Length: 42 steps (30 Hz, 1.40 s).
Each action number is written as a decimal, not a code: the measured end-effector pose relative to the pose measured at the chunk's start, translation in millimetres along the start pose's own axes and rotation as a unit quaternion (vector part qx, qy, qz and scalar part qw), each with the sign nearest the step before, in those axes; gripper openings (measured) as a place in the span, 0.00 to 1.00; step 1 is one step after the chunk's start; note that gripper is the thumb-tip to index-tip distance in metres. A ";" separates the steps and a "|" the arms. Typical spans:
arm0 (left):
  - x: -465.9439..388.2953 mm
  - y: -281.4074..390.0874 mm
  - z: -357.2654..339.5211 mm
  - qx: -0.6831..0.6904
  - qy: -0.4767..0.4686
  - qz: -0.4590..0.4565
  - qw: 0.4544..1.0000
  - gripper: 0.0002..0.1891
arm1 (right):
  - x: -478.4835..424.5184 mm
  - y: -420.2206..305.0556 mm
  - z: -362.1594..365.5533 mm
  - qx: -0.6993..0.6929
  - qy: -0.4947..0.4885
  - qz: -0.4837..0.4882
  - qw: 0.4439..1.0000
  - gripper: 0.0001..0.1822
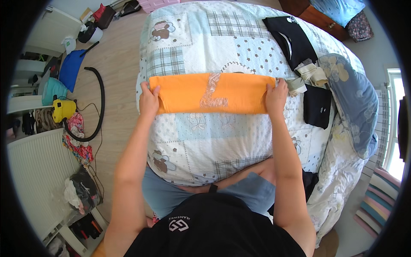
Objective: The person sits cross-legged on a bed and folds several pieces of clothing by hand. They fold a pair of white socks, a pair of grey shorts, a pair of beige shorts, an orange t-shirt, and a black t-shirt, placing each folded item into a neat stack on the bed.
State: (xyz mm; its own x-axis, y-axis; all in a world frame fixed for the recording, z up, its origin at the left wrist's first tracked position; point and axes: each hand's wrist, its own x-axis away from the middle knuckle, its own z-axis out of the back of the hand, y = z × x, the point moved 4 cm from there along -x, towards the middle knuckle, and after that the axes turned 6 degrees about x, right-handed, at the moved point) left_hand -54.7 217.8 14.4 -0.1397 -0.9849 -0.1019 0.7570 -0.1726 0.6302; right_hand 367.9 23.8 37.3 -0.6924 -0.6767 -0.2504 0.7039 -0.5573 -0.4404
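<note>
An orange garment (183,93), folded into a wide band with a shiny silvery figure across its middle, lies crosswise before me over the patterned bedspread (208,131). At its left end my left hand (149,100) grips the edge, thumb on top and the other fingers around the side. My right hand (276,96) pinches the opposite end the same way. The cloth looks stretched fairly flat between the two hands. Just right of my right hand are pale rolled socks (296,86); the undersides of the garment's ends are hidden.
A folded black garment (317,107) and a black top (290,40) lie on the bed's right side, beside a bunched blue quilt (353,102). On the floor at left are a yellow vacuum cleaner (64,109), its black hose (102,99) and a blue sheet-like item (71,69).
</note>
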 end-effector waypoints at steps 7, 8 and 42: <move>75.3 108.3 -42.5 -0.141 -0.132 -0.266 0.944 0.29 | 88.3 -106.7 -30.8 0.057 -0.121 0.310 0.941 0.27; 79.6 99.9 -55.0 -0.145 -0.153 -0.247 0.946 0.29 | 93.6 -110.2 -37.0 0.071 -0.151 0.287 0.943 0.28; 124.3 140.8 -175.0 0.109 -0.205 -0.239 0.943 0.35 | 65.9 -166.5 -10.3 -0.075 -0.227 0.000 0.971 0.27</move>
State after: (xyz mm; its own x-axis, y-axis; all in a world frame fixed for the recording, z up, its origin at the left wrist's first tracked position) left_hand 146.2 69.1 -44.3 -0.7000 -0.7009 -0.1368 0.4016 -0.5448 0.7361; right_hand 203.5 76.9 85.2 -0.5266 -0.8383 0.1410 0.6498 -0.5040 -0.5690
